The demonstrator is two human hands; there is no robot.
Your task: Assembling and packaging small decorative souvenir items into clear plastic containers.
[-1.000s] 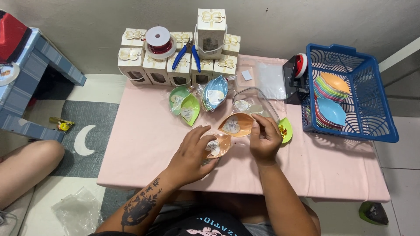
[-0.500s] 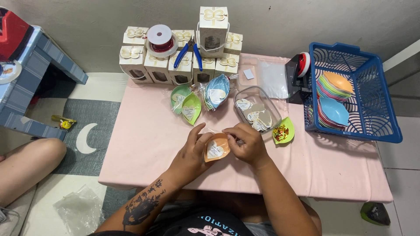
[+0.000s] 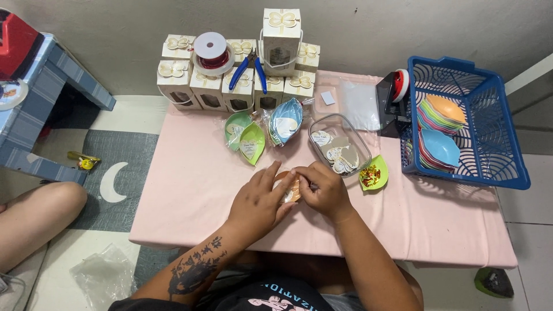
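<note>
Both hands meet at centre of the pink desk. Left hand & right hand, each grip closed on a small orange leaf-shaped dish, mostly hidden between fingers. Vs 0.5 s ago: hands closer together, covering more of the dish. Clear container w/ paper tags and green dish w/ red bits just right, unmoved. Blue basket far right.
</note>
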